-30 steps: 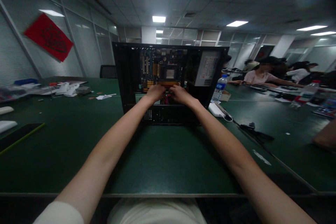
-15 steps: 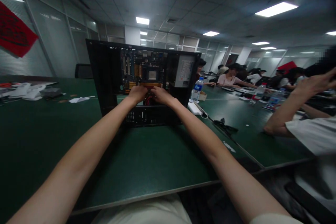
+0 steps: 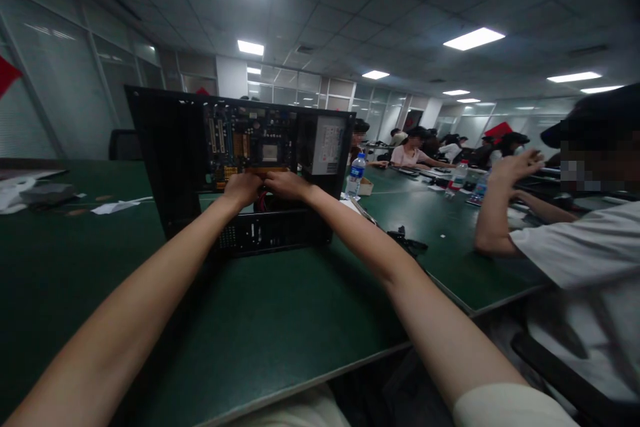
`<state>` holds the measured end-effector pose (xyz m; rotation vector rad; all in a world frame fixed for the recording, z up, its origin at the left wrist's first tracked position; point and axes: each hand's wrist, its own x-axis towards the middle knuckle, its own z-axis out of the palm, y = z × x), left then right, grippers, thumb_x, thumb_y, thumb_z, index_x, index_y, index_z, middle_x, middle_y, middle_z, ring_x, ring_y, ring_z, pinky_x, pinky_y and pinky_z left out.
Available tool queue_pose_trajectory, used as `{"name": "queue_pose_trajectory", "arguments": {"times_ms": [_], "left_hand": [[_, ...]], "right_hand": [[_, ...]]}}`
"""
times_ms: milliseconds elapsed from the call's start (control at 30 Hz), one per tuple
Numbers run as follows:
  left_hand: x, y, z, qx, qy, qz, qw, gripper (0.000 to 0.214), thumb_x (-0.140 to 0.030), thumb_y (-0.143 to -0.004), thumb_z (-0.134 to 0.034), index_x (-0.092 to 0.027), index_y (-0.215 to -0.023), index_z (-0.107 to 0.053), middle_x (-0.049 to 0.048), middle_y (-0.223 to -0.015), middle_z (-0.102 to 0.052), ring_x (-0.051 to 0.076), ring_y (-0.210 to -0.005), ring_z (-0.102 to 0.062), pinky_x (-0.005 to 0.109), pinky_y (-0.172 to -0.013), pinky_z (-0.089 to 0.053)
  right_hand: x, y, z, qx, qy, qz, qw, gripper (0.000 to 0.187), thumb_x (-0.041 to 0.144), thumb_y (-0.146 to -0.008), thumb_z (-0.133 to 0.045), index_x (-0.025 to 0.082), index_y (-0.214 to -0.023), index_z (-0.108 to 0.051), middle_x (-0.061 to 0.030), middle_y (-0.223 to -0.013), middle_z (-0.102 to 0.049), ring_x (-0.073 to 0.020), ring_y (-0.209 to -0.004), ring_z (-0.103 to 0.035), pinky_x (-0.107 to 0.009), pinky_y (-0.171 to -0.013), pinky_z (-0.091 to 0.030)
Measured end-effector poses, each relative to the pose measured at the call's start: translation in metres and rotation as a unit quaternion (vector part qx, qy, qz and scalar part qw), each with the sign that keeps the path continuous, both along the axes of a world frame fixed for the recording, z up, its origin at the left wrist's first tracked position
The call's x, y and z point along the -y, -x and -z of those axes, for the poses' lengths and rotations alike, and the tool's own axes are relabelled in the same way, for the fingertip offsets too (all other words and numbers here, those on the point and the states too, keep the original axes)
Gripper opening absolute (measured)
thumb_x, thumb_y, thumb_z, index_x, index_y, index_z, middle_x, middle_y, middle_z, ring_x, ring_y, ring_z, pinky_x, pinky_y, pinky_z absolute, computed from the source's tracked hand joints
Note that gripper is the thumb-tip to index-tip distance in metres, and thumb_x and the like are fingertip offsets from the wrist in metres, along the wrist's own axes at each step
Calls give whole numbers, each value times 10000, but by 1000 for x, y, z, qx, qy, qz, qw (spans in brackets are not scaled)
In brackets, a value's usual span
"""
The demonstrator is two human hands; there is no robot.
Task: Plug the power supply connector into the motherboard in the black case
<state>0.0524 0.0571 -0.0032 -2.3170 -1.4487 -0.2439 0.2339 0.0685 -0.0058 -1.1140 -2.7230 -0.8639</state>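
Computer case stands on the tabletop with its open side toward the wearer.
Left hand and right hand meet at the orange strip along the lower edge of the motherboard. Fingers are curled onto it; whether they grip it cannot be told.
Judgement: press evenly at both ends, square to the board, no rocking.
Strip's long axis runs left–right, parallel with the case's.

**Both hands at the open computer case**

We see our left hand and right hand close together at the lower edge of the motherboard inside the computer case. From the hands, the power supply sits at 2 o'clock, a water bottle at 3 o'clock, and a co-worker's raised hand farther along at 3 o'clock.
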Motion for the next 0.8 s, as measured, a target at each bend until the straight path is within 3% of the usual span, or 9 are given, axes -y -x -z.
{"name": "queue_pose_trajectory", "arguments": {"times_ms": [300,567,800], "left_hand": [[5,-2,-4,9,10,-15,1000,408,-340,-987,-516,-116,-1196,-784,242,-1216,-753,420,-1145,-711,462,-940,-554],[0,-1,-2,13,13,-19,1000,411,-247,-966,-485,-82,-1183,-793,269,-1175,-756,433,-1146,-710,493,-952,-549],[-3,2,-1,15,18,-9,1000,406,-272,-990,-475,-120,-1168,-806,244,-1170,-767,400,-1148,-719,456,-954,-550]], "right_hand": [[-4,3,11,-5,-12,-5,1000,265,137,-1089,-419,87,-1251,-622,-179,-1274,-629,-262,-1160,-635,-361,-893,-526],[-12,2,15,-18,-18,-6,1000,251,152,-1090,-429,97,-1252,-614,-171,-1278,-630,-262,-1161,-635,-360,-895,-538],[-9,7,14,-28,-4,15,999,276,154,-1094,-405,107,-1284,-601,-174,-1294,-635,-273,-1171,-649,-369,-889,-547]]}}
